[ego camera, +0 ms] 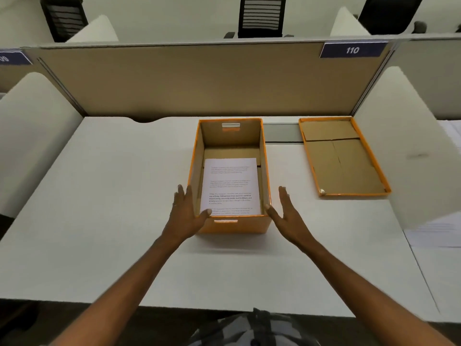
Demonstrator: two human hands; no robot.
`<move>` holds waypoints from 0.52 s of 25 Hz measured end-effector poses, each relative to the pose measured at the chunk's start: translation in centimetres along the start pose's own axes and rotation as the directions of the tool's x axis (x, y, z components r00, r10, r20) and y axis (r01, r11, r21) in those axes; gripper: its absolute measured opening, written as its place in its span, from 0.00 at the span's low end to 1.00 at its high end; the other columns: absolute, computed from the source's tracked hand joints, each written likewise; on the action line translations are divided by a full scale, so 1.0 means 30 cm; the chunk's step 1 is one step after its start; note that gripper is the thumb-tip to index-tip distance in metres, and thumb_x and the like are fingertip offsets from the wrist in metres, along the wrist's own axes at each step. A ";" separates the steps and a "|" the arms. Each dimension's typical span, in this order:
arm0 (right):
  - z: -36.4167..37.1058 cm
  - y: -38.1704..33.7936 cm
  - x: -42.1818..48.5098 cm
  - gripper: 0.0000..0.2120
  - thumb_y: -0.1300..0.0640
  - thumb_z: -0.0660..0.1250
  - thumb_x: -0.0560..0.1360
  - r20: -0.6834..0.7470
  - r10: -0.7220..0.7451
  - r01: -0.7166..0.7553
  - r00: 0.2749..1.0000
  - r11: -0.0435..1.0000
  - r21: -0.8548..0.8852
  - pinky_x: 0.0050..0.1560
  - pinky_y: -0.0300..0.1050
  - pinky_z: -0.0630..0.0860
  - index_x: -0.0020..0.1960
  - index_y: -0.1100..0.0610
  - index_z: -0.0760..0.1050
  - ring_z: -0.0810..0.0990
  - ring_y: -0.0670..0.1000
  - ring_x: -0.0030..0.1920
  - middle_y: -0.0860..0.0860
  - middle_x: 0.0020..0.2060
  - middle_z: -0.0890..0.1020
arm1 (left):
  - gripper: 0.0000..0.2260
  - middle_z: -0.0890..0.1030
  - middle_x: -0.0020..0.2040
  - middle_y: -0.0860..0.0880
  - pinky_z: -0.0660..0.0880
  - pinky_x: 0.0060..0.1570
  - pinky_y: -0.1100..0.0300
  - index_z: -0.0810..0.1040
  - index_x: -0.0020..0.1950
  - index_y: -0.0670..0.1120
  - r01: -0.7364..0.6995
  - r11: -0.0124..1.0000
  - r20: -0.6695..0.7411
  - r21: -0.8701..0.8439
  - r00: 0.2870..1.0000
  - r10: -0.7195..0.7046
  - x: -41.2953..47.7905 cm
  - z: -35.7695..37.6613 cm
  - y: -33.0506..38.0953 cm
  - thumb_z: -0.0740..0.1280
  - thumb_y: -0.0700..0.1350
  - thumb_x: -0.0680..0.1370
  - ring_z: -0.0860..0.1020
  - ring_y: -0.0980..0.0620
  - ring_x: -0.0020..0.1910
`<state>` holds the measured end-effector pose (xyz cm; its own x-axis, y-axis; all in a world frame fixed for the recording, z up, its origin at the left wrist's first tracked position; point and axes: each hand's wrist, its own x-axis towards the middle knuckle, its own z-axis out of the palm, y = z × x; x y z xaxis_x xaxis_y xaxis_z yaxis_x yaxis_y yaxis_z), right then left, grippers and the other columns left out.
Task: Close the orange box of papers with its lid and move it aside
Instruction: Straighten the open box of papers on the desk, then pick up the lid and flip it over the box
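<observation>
While the lid (343, 158) lies apart, left hand (185, 208) touches the orange box (229, 224); right hand (284, 211) beside; each grip released.

Desk (112, 196) bare between box (234, 227) and lid (344, 156); partition (199, 81) behind.

Orange box (230, 227): cardboard, smooth orange outer skin with slight sheen, raw matt brown inside. Between fingers of both hands, printed papers (230, 186), white, smooth. Beyond right fingertips, lid (343, 158), same cardboard, brown matt inner face, creased flaps. Desk (99, 196): white laminate, matt. Partition (187, 81): beige, cloth-like weave.
</observation>
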<state>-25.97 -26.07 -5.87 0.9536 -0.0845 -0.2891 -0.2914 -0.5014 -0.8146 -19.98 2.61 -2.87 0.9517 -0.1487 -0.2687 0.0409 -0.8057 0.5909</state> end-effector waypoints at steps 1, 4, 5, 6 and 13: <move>-0.006 0.024 -0.017 0.38 0.40 0.57 0.83 -0.041 -0.006 0.005 0.999 1.000 -0.019 0.83 0.51 0.45 0.84 0.50 0.41 0.41 0.48 0.84 0.46 0.84 0.43 | 0.41 0.48 0.84 0.44 0.52 0.79 0.44 0.49 0.83 0.46 -0.013 0.999 -0.042 0.029 0.999 0.014 -0.009 0.023 0.035 0.69 0.56 0.78 0.47 0.42 0.83; -0.065 0.114 -0.060 0.36 0.39 0.53 0.84 -0.129 0.017 -0.030 0.992 0.994 -0.101 0.83 0.54 0.41 0.84 0.49 0.41 0.38 0.47 0.83 0.46 0.84 0.41 | 0.41 0.46 0.85 0.49 0.50 0.80 0.49 0.46 0.83 0.48 -0.265 0.964 -0.052 -0.007 0.963 0.264 -0.030 0.112 0.170 0.67 0.57 0.79 0.44 0.49 0.83; -0.094 0.150 -0.074 0.35 0.38 0.51 0.84 -0.171 0.023 -0.049 0.985 0.987 -0.153 0.82 0.55 0.40 0.84 0.49 0.42 0.39 0.48 0.83 0.46 0.84 0.42 | 0.41 0.45 0.84 0.50 0.47 0.80 0.50 0.46 0.83 0.48 -0.344 0.939 -0.013 -0.003 0.939 0.344 -0.035 0.153 0.225 0.67 0.57 0.79 0.43 0.50 0.83; -0.128 0.184 -0.083 0.34 0.38 0.49 0.84 -0.206 0.032 -0.076 0.978 0.974 -0.212 0.82 0.57 0.39 0.84 0.49 0.42 0.39 0.48 0.84 0.47 0.84 0.43 | 0.42 0.44 0.84 0.50 0.45 0.81 0.51 0.45 0.83 0.48 -0.398 0.917 0.026 -0.001 0.917 0.398 -0.036 0.198 0.276 0.67 0.57 0.79 0.41 0.51 0.83; -0.421 0.406 -0.085 0.33 0.40 0.47 0.85 -0.292 0.014 -0.141 0.956 0.898 -0.417 0.82 0.59 0.41 0.84 0.52 0.44 0.41 0.53 0.84 0.51 0.84 0.45 | 0.41 0.38 0.83 0.45 0.41 0.79 0.52 0.42 0.83 0.44 -0.605 0.790 0.256 0.098 0.782 0.568 0.013 0.512 0.622 0.62 0.58 0.81 0.37 0.48 0.82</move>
<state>-30.98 -42.85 -8.70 0.9300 -0.3395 -0.1407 -0.3640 -0.7977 -0.4808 -23.53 -21.30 -3.62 0.6898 -0.7207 -0.0696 -0.5736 -0.6026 0.5549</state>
